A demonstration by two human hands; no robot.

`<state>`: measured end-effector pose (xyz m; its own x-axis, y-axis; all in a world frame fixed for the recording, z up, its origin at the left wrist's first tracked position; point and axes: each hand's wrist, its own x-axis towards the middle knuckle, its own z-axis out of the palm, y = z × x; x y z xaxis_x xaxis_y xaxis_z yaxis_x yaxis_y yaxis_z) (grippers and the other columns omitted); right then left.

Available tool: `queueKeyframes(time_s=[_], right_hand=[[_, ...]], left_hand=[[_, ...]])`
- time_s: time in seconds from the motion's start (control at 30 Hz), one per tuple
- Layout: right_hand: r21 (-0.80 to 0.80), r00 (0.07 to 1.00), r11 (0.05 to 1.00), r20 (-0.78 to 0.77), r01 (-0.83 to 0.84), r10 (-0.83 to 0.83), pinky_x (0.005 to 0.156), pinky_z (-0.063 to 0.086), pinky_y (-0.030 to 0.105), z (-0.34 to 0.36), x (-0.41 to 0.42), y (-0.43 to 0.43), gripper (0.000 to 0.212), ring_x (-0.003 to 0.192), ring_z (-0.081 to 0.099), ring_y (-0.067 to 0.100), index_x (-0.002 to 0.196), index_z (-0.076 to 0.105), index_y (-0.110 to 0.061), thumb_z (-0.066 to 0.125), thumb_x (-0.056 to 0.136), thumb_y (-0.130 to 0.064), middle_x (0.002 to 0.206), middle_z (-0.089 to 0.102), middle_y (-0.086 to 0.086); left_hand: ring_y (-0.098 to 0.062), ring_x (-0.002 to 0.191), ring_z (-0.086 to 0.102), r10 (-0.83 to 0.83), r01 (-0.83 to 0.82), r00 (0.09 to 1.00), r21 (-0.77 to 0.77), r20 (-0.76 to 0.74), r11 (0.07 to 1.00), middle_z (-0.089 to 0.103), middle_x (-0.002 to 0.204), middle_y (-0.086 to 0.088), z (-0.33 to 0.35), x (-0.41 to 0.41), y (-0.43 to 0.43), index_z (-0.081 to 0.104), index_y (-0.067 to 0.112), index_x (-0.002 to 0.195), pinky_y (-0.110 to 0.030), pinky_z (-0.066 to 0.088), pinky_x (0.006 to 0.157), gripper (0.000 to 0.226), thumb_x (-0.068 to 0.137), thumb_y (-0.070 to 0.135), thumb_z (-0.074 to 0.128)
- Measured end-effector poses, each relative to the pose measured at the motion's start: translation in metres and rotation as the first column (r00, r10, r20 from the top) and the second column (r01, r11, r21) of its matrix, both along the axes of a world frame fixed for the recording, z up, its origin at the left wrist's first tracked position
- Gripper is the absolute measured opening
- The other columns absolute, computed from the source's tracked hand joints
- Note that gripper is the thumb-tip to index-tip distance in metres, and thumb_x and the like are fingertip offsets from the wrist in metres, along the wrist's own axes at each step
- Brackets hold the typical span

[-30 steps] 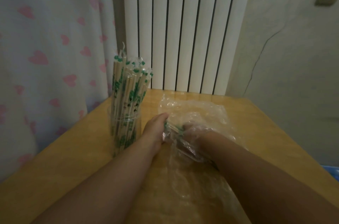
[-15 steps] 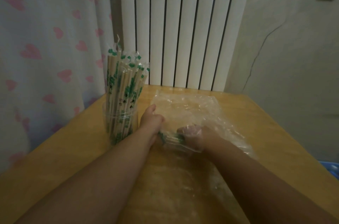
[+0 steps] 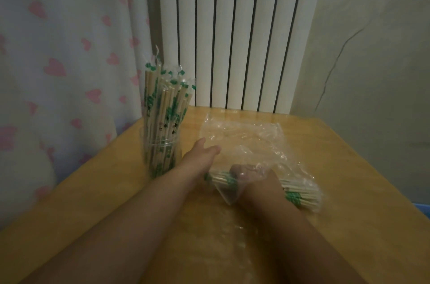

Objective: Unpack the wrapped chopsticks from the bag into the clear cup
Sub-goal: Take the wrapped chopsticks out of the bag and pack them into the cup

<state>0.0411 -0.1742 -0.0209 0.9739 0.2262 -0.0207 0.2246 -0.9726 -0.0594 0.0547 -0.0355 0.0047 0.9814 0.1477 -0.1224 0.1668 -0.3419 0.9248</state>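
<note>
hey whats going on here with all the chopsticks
A person is unpacking wrapped chopsticks from a clear plastic bag into a clear cup on a wooden table. The right hand, inside the bag, grips a bundle lying crosswise. The left hand lies open at the bag's left edge. The cup already holds many standing chopsticks.

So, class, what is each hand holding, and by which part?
Right hand, inside the bag, grips the chopstick bundle around its middle. Left hand holds nothing, fingers straight.
</note>
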Motion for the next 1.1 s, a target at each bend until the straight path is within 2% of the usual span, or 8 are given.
queueKeyframes(time_s=[0.17,0.3,0.43,0.53,0.67,0.83,0.93,1.1], right_hand=[[-0.056,0.993,0.996,0.098,-0.063,0.068,0.094,0.042,0.036,0.011,-0.008,0.001,0.032,0.099,0.055,0.016,0.117,0.049,-0.035,0.057,0.087,-0.043,0.110,0.059,-0.008],[0.095,0.997,0.993,0.018,-0.073,0.072,0.107,0.038,0.039,0.013,-0.016,0.003,0.040,0.117,0.053,0.019,0.126,0.049,-0.034,0.060,0.088,-0.031,0.125,0.057,-0.005],[0.282,0.997,0.958,-0.030,-0.059,0.070,0.093,0.052,0.036,0.015,-0.022,-0.006,0.050,0.105,0.059,0.018,0.122,0.053,-0.041,0.069,0.076,-0.040,0.119,0.062,-0.007],[0.208,0.991,0.972,-0.063,-0.107,0.122,0.102,0.045,0.034,0.015,-0.025,-0.012,0.065,0.122,0.052,0.020,0.141,0.041,-0.039,0.065,0.081,-0.044,0.143,0.048,-0.007],[0.008,0.984,0.985,0.050,-0.170,0.169,0.093,0.051,0.032,0.023,-0.020,-0.005,0.043,0.108,0.060,0.022,0.131,0.055,-0.036,0.061,0.090,-0.024,0.131,0.058,-0.002],[-0.021,0.963,0.990,0.229,-0.141,0.142,0.091,0.045,0.028,0.022,-0.022,-0.013,0.037,0.108,0.055,0.021,0.122,0.059,-0.033,0.065,0.088,-0.021,0.126,0.055,-0.004],[-0.023,0.985,0.994,0.128,-0.110,0.112,0.088,0.051,0.029,0.018,-0.021,-0.013,0.043,0.105,0.060,0.020,0.129,0.057,-0.033,0.064,0.089,-0.023,0.127,0.060,-0.004],[0.010,0.991,0.992,0.051,-0.123,0.122,0.082,0.050,0.026,0.010,-0.019,-0.009,0.043,0.101,0.061,0.018,0.127,0.058,-0.034,0.063,0.086,-0.022,0.123,0.063,-0.003]], left_hand=[[-0.023,0.101,0.059,-0.035,0.037,0.999,0.139,-0.015,0.990,0.056,0.127,-0.002,-0.007,-0.047,0.013,0.040,0.037,0.141,-0.032,0.051,0.080,0.053,0.091,0.046,0.056],[-0.020,0.080,0.067,-0.017,0.017,0.999,0.001,0.035,1.000,0.063,0.107,0.000,-0.016,-0.056,0.011,0.053,0.034,0.132,-0.035,0.060,0.066,0.039,0.093,0.033,0.059],[-0.014,0.081,0.066,0.028,-0.028,0.991,-0.008,0.131,1.000,0.062,0.116,-0.002,-0.028,-0.049,0.009,0.058,0.026,0.132,-0.022,0.058,0.061,0.036,0.096,0.024,0.057],[-0.011,0.090,0.061,0.041,-0.072,0.975,0.132,0.218,0.989,0.061,0.124,-0.003,-0.031,-0.046,0.008,0.058,0.026,0.132,-0.019,0.050,0.069,0.034,0.098,0.026,0.054],[-0.019,0.108,0.060,0.041,-0.070,0.978,0.140,0.203,0.988,0.059,0.130,-0.001,-0.032,-0.044,0.011,0.054,0.034,0.134,-0.037,0.051,0.092,0.036,0.098,0.032,0.050],[-0.005,0.082,0.060,-0.075,0.010,0.976,0.304,0.205,0.953,0.057,0.127,0.005,-0.028,-0.049,0.018,0.044,0.041,0.140,-0.025,0.048,0.070,0.042,0.099,0.035,0.046],[-0.008,0.097,0.057,-0.097,-0.014,0.963,0.407,0.252,0.913,0.062,0.126,0.007,-0.023,-0.057,0.023,0.056,0.036,0.132,-0.026,0.044,0.078,0.034,0.099,0.033,0.048],[0.002,0.081,0.058,-0.026,-0.179,0.854,0.340,0.520,0.923,0.066,0.090,0.016,-0.008,-0.060,0.034,0.071,0.028,0.103,-0.013,0.044,0.064,0.018,0.092,0.019,0.059]])
